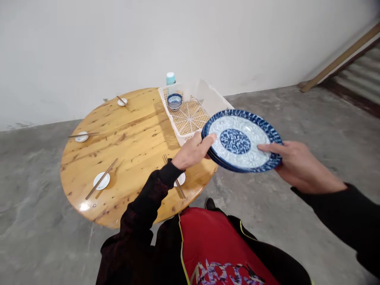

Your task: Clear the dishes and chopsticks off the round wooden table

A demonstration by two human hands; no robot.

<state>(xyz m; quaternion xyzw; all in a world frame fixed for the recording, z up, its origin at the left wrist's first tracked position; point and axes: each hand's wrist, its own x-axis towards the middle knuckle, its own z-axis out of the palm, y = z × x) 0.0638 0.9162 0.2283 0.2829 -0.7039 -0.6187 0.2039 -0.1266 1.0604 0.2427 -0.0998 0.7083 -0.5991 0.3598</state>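
A stack of blue-and-white patterned plates [241, 140] hangs in the air to the right of a round wooden table [133, 138], over the concrete floor. My left hand [192, 151] grips the stack's left rim. My right hand [297, 164] holds its right rim, thumb on top. A white plastic basket [208, 99] stands on the table's far right side with a stack of small blue bowls [174, 101] in its back corner.
Small white saucers with chopsticks across them lie at several places round the table [101, 180] [82, 136] [122, 101] [179, 180]. A teal-capped bottle [170, 78] stands behind the basket. A white wall runs behind; a wooden beam [341, 57] leans at right.
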